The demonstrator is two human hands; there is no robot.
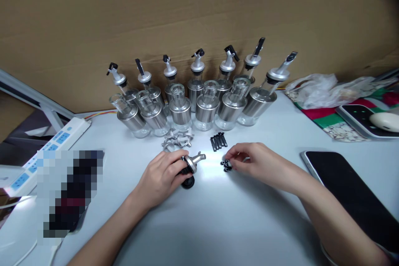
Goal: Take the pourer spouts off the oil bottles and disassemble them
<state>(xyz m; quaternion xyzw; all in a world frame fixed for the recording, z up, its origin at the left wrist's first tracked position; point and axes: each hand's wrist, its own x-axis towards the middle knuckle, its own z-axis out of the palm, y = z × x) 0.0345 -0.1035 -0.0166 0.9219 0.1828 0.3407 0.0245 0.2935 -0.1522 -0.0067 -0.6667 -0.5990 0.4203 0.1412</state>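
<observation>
My left hand (pixel 160 174) is closed round a silver bottle pourer (pixel 192 163), its bare spout pointing right and a black stopper partly hidden in the fingers. Just below it lies a round black ribbed part (pixel 187 182). My right hand (pixel 254 158) reaches down to a small cluster of black ring-like caps (pixel 226 166), thumb and fingertips pinched at its right edge; which piece they grip is hard to see. Behind the cluster several black flip lids (pixel 218 141) lie in a row. Loose silver pourer tops (pixel 178 138) are heaped behind my left hand.
Open-necked glass bottles with steel sleeves (pixel 207 108) stand in a row; behind them are bottles fitted with pourers (pixel 198 64), against a cardboard wall (pixel 187 8). Left are a power strip (pixel 50 153) and a blurred phone (pixel 70 199). Right are a black-topped device (pixel 349 195) and plastic bag (pixel 324 91).
</observation>
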